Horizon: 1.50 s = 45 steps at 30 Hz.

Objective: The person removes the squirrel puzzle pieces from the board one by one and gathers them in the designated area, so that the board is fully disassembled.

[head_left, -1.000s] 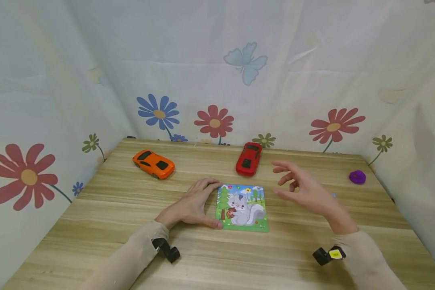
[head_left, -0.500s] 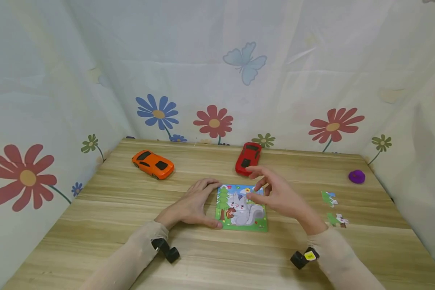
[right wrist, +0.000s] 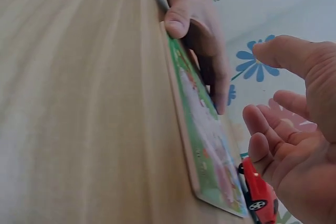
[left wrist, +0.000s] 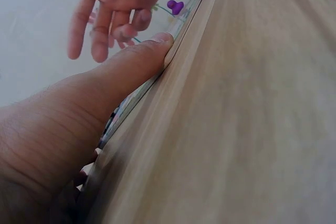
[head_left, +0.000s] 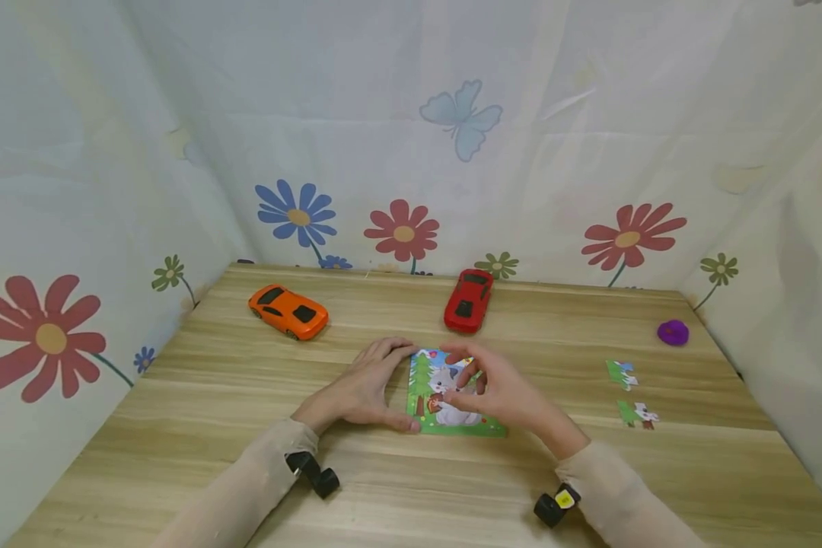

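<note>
A square squirrel picture puzzle (head_left: 457,416) lies flat on the table between the two hands. My left hand (head_left: 359,392) rests along its left side, thumb at the near corner and index finger at the far corner, both fairly straight. In the right wrist view, the left thumb (right wrist: 177,22) presses on the puzzle board's corner. Over the puzzle's right part hovers my right hand (head_left: 503,392), its fingers loosely bent, thumb and fingertips apart, nothing between them. It hides part of the squirrel. The left wrist view shows that right hand (left wrist: 121,3) raised above the board.
Two loose puzzle pieces lie to the right, an upper piece (head_left: 622,375) and a lower piece (head_left: 637,415). Behind the puzzle stands a red toy car (head_left: 469,301); an orange toy car (head_left: 289,311) is at the back left. A small purple knob-shaped object (head_left: 673,332) sits far right.
My right hand has moved left from beside the puzzle to over it, uncovering the two loose pieces on the right. My left hand stays at the puzzle's left edge.
</note>
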Motion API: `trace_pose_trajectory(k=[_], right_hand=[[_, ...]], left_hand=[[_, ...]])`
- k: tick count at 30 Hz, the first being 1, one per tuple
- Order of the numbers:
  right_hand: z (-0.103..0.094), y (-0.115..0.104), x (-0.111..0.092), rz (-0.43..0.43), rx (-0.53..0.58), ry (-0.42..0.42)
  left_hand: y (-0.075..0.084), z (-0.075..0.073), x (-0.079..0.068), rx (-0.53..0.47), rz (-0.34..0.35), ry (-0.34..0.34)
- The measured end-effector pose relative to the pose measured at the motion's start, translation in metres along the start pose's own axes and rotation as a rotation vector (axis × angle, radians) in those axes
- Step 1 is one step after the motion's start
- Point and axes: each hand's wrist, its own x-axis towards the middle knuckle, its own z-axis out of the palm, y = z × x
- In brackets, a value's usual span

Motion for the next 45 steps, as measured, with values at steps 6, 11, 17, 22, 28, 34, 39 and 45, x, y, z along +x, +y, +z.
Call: trace_pose_trajectory(k=[6, 11, 17, 22, 28, 34, 39, 45], right_hand=[[0.011, 0.007, -0.001, -0.010, -0.017, -0.039], [0.018, 0.012, -0.001, -0.012, -0.030, -0.053], [0.023, 0.016, 0.000, -0.018, -0.063, -0.074], [0.026, 0.018, -0.001, -0.027, -0.122, -0.066], [0.030, 0.018, -0.003, -0.014, -0.183, -0.072], [0.032, 0.018, -0.003, -0.013, -0.211, -0.074], [0.034, 0.018, -0.002, -0.014, -0.201, -0.074], [0.035, 0.017, -0.003, 0.003, -0.185, -0.074]], left_hand=[[-0.001, 0.001, -0.002, 0.004, 0.002, 0.001], [-0.001, 0.002, -0.001, 0.001, 0.003, 0.008], [0.001, 0.000, 0.001, 0.000, 0.000, 0.007], [0.000, 0.001, 0.001, -0.007, 0.004, 0.010], [-0.005, 0.004, 0.002, -0.002, 0.013, 0.027], [-0.004, 0.003, 0.002, 0.001, 0.023, 0.025], [-0.003, 0.002, 0.002, -0.007, 0.021, 0.021], [-0.004, 0.003, 0.002, -0.005, 0.023, 0.024]])
